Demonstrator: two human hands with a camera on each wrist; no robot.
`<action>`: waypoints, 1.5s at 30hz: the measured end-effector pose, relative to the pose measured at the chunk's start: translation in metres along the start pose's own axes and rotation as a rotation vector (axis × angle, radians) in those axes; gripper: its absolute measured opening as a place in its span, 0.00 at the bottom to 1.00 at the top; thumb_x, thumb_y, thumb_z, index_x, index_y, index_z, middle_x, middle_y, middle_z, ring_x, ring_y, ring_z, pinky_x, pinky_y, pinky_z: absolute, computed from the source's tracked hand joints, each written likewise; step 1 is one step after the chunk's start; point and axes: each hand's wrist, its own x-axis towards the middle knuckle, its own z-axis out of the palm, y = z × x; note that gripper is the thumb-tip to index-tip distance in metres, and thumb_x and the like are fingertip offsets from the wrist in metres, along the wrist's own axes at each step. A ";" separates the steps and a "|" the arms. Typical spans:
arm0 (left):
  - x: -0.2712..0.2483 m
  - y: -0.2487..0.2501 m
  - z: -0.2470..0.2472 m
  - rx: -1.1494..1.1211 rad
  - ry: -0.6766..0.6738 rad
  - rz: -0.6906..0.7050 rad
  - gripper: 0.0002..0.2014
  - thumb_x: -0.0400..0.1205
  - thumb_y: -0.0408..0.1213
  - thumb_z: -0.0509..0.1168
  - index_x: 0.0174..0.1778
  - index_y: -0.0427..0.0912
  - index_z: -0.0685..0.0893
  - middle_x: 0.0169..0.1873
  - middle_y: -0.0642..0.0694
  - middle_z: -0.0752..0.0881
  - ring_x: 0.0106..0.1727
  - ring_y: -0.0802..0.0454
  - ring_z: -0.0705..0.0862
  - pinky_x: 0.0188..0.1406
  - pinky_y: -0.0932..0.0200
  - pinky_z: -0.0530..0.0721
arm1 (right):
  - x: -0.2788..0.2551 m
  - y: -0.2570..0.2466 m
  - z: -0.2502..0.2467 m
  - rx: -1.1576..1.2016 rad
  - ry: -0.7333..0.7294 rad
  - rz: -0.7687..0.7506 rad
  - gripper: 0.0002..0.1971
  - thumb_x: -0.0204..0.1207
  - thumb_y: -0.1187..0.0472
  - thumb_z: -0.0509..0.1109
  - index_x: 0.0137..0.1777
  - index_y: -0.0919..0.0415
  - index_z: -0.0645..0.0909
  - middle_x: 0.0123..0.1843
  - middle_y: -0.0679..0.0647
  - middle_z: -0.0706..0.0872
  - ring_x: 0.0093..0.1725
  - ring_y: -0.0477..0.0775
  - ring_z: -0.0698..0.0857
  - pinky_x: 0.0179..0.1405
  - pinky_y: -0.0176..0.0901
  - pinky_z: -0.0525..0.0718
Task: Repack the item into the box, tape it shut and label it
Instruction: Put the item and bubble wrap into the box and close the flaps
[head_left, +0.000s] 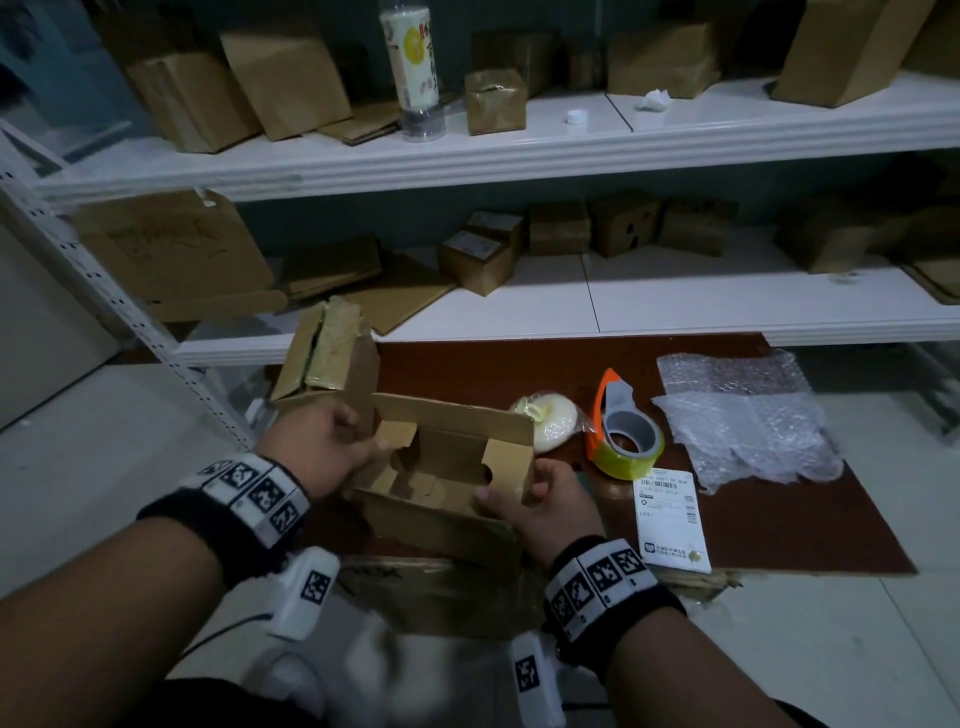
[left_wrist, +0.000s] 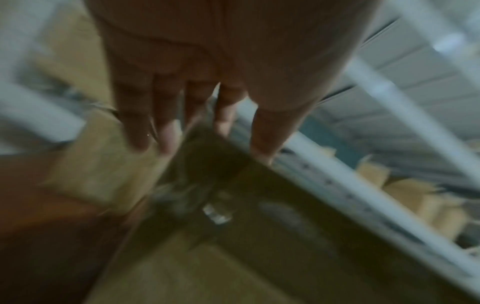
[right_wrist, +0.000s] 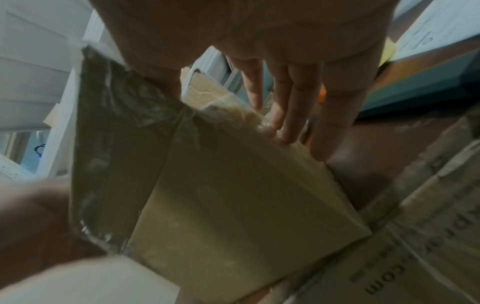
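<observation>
An open brown cardboard box hangs tilted over the brown board, its flaps up and a cut-out cardboard insert showing inside. My left hand grips its left end, thumb and fingers either side of the wall in the blurred left wrist view. My right hand holds the right end, thumb on the near wall and fingers round the corner of the taped box. The item, a round white thing in clear wrap, lies just behind the box.
A tape dispenser with yellow tape stands right of the item. A white shipping label lies in front of it, with bubble wrap further right. Another opened carton leans at the left. White shelves carry several boxes.
</observation>
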 end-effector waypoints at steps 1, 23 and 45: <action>0.005 -0.001 0.003 -0.002 -0.102 -0.088 0.25 0.71 0.57 0.78 0.58 0.48 0.84 0.51 0.52 0.88 0.50 0.52 0.84 0.55 0.51 0.84 | 0.000 0.000 0.001 -0.004 -0.008 0.002 0.45 0.63 0.42 0.84 0.78 0.52 0.69 0.68 0.49 0.81 0.62 0.49 0.81 0.59 0.49 0.83; -0.012 -0.036 0.031 -0.352 -0.163 -0.058 0.11 0.81 0.29 0.64 0.34 0.42 0.87 0.34 0.42 0.89 0.42 0.41 0.86 0.45 0.52 0.80 | -0.004 -0.005 0.006 -0.456 -0.022 -0.063 0.54 0.37 0.24 0.79 0.67 0.44 0.76 0.63 0.45 0.82 0.61 0.49 0.82 0.62 0.54 0.86; -0.022 -0.043 0.038 -0.343 -0.122 -0.024 0.16 0.78 0.46 0.56 0.42 0.45 0.88 0.46 0.41 0.89 0.51 0.41 0.85 0.60 0.40 0.82 | -0.006 -0.011 -0.001 -0.141 -0.132 -0.026 0.26 0.72 0.44 0.68 0.71 0.43 0.75 0.63 0.52 0.86 0.60 0.56 0.85 0.65 0.61 0.83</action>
